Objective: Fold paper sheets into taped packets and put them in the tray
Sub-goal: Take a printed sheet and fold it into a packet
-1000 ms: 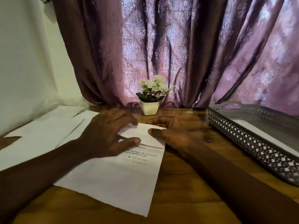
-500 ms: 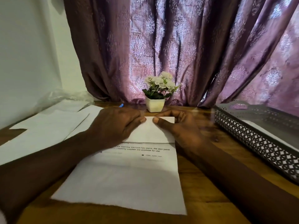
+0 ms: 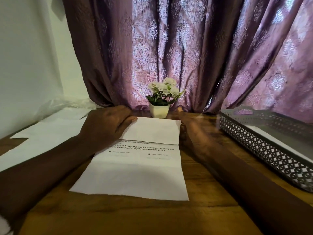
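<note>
From the head camera, the paper sheet (image 3: 135,177) lies on the wooden table (image 3: 118,217) in front of the person, its far part folded over as a flap (image 3: 157,131) above printed lines. The left hand (image 3: 106,128) rests on the flap's left end, fingers laid flat and pressing. The right hand (image 3: 188,128) sits at the flap's right edge, too blurred to tell its grip. The tray (image 3: 254,139) stands to the right, apart from the sheet. More loose sheets (image 3: 47,133) lie to the left, and a small flower pot (image 3: 159,111) stands just behind the flap.
</note>
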`<move>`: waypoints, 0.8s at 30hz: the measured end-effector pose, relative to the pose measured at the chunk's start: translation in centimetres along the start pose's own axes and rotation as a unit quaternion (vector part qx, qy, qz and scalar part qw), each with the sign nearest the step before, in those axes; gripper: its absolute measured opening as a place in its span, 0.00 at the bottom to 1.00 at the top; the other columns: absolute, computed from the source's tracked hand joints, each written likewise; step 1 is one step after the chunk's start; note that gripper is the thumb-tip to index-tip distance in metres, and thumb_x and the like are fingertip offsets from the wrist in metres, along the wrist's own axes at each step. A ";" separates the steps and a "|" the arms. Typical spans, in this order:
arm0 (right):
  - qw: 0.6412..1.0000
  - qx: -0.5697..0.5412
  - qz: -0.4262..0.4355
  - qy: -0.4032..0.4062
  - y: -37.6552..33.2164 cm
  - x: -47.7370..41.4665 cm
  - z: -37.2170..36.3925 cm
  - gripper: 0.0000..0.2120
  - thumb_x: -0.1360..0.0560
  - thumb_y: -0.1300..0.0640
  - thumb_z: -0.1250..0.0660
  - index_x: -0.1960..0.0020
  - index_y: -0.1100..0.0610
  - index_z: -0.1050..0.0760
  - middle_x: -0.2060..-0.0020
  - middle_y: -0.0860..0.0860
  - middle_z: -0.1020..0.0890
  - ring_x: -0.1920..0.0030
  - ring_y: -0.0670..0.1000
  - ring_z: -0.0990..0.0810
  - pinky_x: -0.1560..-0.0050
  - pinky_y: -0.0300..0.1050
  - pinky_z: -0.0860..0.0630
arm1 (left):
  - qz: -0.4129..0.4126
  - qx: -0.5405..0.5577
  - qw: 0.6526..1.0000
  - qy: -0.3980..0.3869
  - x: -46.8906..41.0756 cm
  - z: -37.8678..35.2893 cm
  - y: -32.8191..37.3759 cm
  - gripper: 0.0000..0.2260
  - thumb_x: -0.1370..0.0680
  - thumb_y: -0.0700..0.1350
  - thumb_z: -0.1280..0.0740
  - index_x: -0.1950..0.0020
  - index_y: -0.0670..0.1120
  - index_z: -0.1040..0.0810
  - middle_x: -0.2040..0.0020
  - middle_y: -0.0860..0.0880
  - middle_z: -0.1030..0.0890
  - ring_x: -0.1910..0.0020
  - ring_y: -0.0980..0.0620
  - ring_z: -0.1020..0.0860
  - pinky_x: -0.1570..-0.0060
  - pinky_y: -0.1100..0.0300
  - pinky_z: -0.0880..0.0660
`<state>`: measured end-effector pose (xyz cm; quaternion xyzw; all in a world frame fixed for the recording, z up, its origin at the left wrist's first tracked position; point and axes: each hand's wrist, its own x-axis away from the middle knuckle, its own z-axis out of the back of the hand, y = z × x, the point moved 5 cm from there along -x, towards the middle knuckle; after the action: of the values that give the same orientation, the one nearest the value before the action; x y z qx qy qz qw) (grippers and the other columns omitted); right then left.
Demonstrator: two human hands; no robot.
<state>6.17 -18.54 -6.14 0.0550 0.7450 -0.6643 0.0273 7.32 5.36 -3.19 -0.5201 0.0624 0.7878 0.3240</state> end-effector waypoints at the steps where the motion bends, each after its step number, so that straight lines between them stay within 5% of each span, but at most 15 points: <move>1: 1.000 0.006 -0.010 -0.015 0.1 -0.3 0.1 0.24 0.16 0.39 0.43 0.49 0.57 0.18 0.67 0.50 0.13 0.66 0.49 0.14 0.66 0.40 0.20 | -0.010 -0.016 1.000 0.012 -0.2 0.4 0.2 0.16 0.16 0.54 0.39 0.54 0.47 0.19 0.61 0.48 0.19 0.64 0.44 0.20 0.65 0.51 0.31; 4: 0.998 -0.017 -0.042 -0.046 0.7 -0.7 0.5 0.29 0.18 0.33 0.44 0.41 0.54 0.17 0.52 0.53 0.12 0.57 0.52 0.13 0.58 0.47 0.17 | -0.032 -0.055 0.997 0.052 -0.7 1.6 0.7 0.13 0.15 0.51 0.37 0.53 0.46 0.18 0.61 0.48 0.19 0.64 0.44 0.22 0.65 0.51 0.32; 7: 0.991 -0.084 -0.061 -0.088 1.0 -0.2 0.0 0.17 0.20 0.52 0.32 0.35 0.61 0.19 0.42 0.60 0.14 0.43 0.60 0.13 0.47 0.56 0.15 | -0.103 -0.050 0.992 0.051 -1.0 1.8 1.4 0.11 0.16 0.48 0.35 0.49 0.44 0.17 0.59 0.45 0.18 0.62 0.41 0.20 0.62 0.49 0.27; 10: 0.989 -0.113 -0.050 -0.078 1.0 -0.3 0.2 0.21 0.30 0.70 0.28 0.37 0.64 0.19 0.43 0.65 0.15 0.47 0.64 0.14 0.48 0.58 0.15 | -0.193 -0.065 0.979 0.010 -1.1 1.4 2.6 0.08 0.17 0.46 0.34 0.47 0.44 0.17 0.56 0.45 0.18 0.59 0.41 0.20 0.54 0.48 0.27; 13: 0.996 -0.084 -0.006 -0.028 0.6 -0.8 0.9 0.15 0.28 0.75 0.32 0.46 0.62 0.16 0.50 0.62 0.13 0.52 0.60 0.14 0.47 0.54 0.16 | -0.222 -0.047 0.973 -0.038 -0.9 0.7 3.3 0.06 0.20 0.43 0.34 0.47 0.45 0.18 0.54 0.44 0.18 0.58 0.41 0.20 0.59 0.48 0.26; 17: 0.996 -0.090 -0.015 -0.008 0.4 -0.5 0.6 0.11 0.23 0.68 0.32 0.44 0.62 0.16 0.52 0.60 0.13 0.56 0.58 0.14 0.49 0.54 0.16 | -0.219 0.014 0.971 -0.100 -0.2 -0.1 4.0 0.08 0.23 0.42 0.34 0.46 0.46 0.19 0.48 0.45 0.19 0.52 0.42 0.20 0.56 0.47 0.24; 21: 0.991 -0.105 -0.078 -0.032 0.8 0.3 -0.2 0.20 0.18 0.51 0.38 0.34 0.61 0.20 0.50 0.61 0.13 0.53 0.60 0.14 0.48 0.54 0.17 | -0.175 0.060 0.972 -0.145 0.4 -0.8 4.1 0.10 0.27 0.43 0.31 0.46 0.47 0.21 0.40 0.45 0.20 0.45 0.45 0.22 0.50 0.51 0.23; 24: 0.988 -0.119 -0.094 -0.028 1.0 0.1 0.6 0.32 0.19 0.34 0.44 0.41 0.59 0.16 0.45 0.63 0.13 0.47 0.63 0.14 0.43 0.56 0.20 | -0.145 0.072 0.971 -0.175 0.5 -1.2 3.7 0.11 0.28 0.45 0.32 0.46 0.48 0.21 0.38 0.45 0.20 0.43 0.44 0.21 0.47 0.51 0.23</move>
<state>6.16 -18.98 -7.19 -0.0373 0.8195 -0.5719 -0.0083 5.99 2.20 -5.00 -0.3533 -0.0150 0.8046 0.4770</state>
